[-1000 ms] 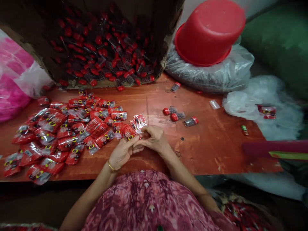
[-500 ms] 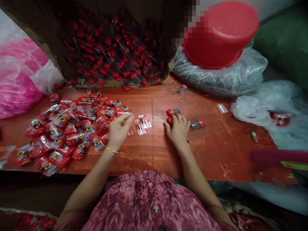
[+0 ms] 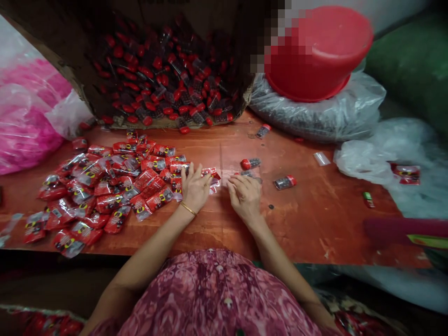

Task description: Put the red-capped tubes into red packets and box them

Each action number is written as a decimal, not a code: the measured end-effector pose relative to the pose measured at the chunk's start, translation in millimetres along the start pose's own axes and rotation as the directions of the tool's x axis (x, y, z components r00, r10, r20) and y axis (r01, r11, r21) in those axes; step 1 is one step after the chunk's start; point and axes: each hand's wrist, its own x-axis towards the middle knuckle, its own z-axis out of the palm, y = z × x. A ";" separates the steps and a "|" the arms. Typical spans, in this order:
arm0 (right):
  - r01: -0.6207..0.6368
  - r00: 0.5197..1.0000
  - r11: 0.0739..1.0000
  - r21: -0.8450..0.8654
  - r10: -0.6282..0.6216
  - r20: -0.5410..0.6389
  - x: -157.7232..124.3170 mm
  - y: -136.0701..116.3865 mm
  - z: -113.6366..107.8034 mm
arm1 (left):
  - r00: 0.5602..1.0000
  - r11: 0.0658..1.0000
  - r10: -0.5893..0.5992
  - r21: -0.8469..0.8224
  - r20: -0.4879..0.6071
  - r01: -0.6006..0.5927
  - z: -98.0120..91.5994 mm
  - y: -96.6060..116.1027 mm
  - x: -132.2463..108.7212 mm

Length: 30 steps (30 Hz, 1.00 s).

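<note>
My left hand (image 3: 195,187) lies flat with its fingers spread on the red table (image 3: 308,219), fingertips on a small flat red-and-clear sachet (image 3: 212,174). Close to its right, my right hand (image 3: 245,195) has curled fingers pinching a small clear vial (image 3: 250,174), which pokes out at the fingertips. Two more red-capped vials lie loose, one (image 3: 250,163) just beyond that hand and the other (image 3: 285,182) to its right. A heap of filled red sachets (image 3: 105,186) spreads out left of my left hand.
A tipped cardboard box (image 3: 157,79) full of red-capped vials stands at the back. A red bucket (image 3: 318,51) sits on a clear plastic sack (image 3: 315,112) at back right. Pink bags (image 3: 28,116) lie at the left and crumpled plastic (image 3: 371,158) at the right.
My left hand came down from the sachet heap onto the flat sachet. My right hand drew back left from the loose vials, bringing one vial with it.
</note>
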 end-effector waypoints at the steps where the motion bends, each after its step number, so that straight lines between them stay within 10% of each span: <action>1: -0.053 0.999 0.994 0.096 0.052 0.012 0.1 -4.2 2.5 | 1.000 1.000 -0.007 -0.019 -0.019 0.006 -3.2 2.5 -1.1; 9: -0.404 0.909 0.638 0.655 0.362 0.208 7.8 -28.8 21.0 | 0.991 0.934 -0.129 -0.340 -0.044 0.106 -23.5 15.8 -8.8; 17: -0.338 0.939 0.739 0.583 0.308 0.154 1.4 -29.5 16.5 | 0.799 0.242 -0.362 -0.780 0.479 0.577 -17.9 22.8 -5.9; 23: -0.278 0.956 0.782 0.557 0.281 0.082 -1.8 -31.0 18.8 | 0.815 0.228 -0.441 -0.832 0.375 0.506 -8.0 26.6 -9.5; 30: -0.311 0.950 0.771 0.556 0.234 0.206 -4.6 -28.6 14.9 | 0.753 -0.021 -0.431 -0.839 0.498 0.543 -18.6 28.0 -7.1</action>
